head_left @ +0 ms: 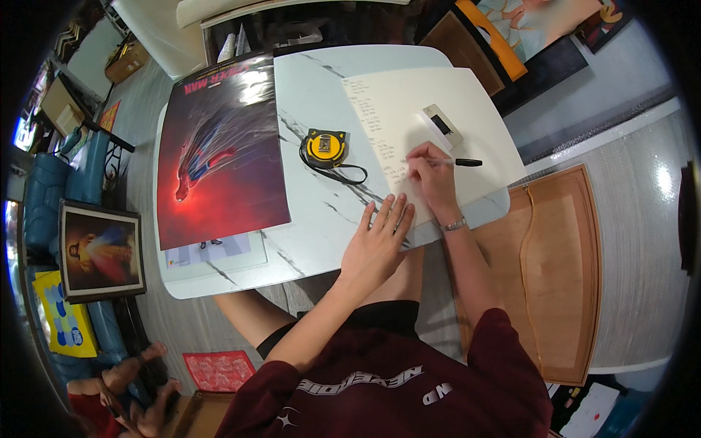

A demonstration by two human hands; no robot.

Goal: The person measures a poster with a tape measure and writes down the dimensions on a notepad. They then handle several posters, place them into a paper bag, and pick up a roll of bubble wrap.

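My right hand (435, 175) is closed around a black marker pen (468, 162), its fist resting on a large cream sheet of paper (482, 139). Lines of small handwriting run down the sheet's left side. The pen's tip is hidden by my fingers. My left hand (379, 231) lies flat with fingers spread across the sheet's lower left corner and the table edge. Farther up the sheet is a small pale block with a black part (442, 124). Left of the sheet sits a yellow and black tape measure (326, 149) with a black wrist strap.
A glossy red and dark poster (226, 168) covers the left of the white marble-patterned table (314, 248). Beneath its lower edge is another print (212, 250). A framed picture (101, 252) leans by a blue sofa (87, 164), where another person (124, 387) sits. A wooden panel (562, 277) stands right.
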